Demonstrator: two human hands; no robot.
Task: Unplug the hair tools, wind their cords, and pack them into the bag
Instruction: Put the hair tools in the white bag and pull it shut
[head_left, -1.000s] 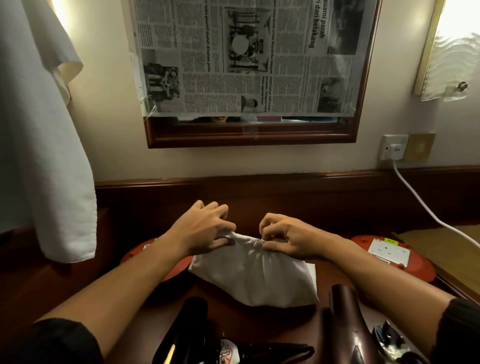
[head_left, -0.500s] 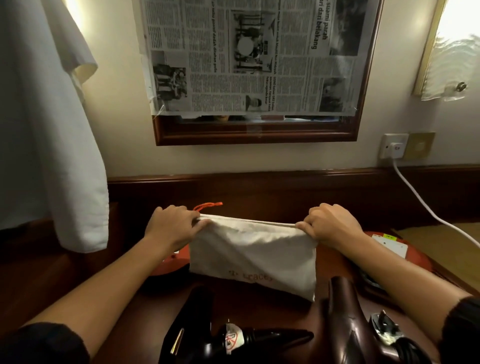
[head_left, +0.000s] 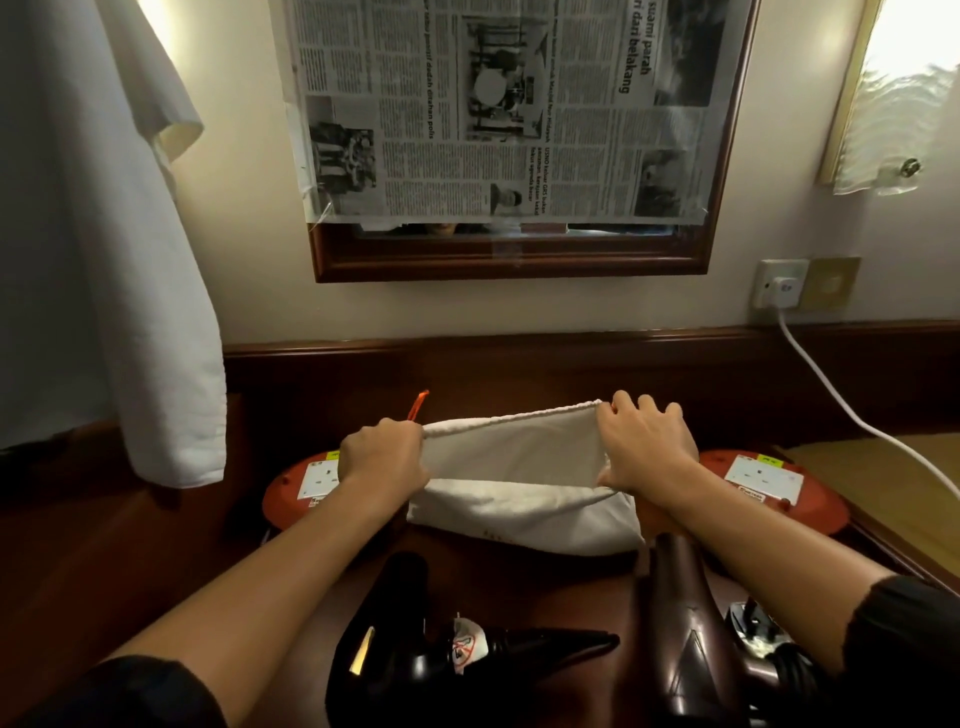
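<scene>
A white drawstring bag (head_left: 519, 512) lies on the dark wooden desk with its mouth held wide. My left hand (head_left: 382, 462) grips the left end of the rim, where an orange drawstring (head_left: 417, 405) sticks up. My right hand (head_left: 647, 449) holds the right end, fingers over the far edge and thumb on the near edge. In front of the bag lie a black hair dryer (head_left: 410, 649) with a tag on its cord and a dark brown hair tool (head_left: 680, 639). A plug and coiled black cord (head_left: 769, 644) sit at the brown tool's right.
Two orange extension sockets (head_left: 301, 483) (head_left: 769, 488) lie left and right behind the bag. A white cable (head_left: 841, 410) runs from the wall socket (head_left: 782, 285) down to the right. A white towel (head_left: 130, 260) hangs at left. A newspaper-covered mirror (head_left: 509, 130) is above.
My hands moved apart from the gathered top of the bag to its two ends and pulled the mouth wide. The rim now gapes, showing the inside.
</scene>
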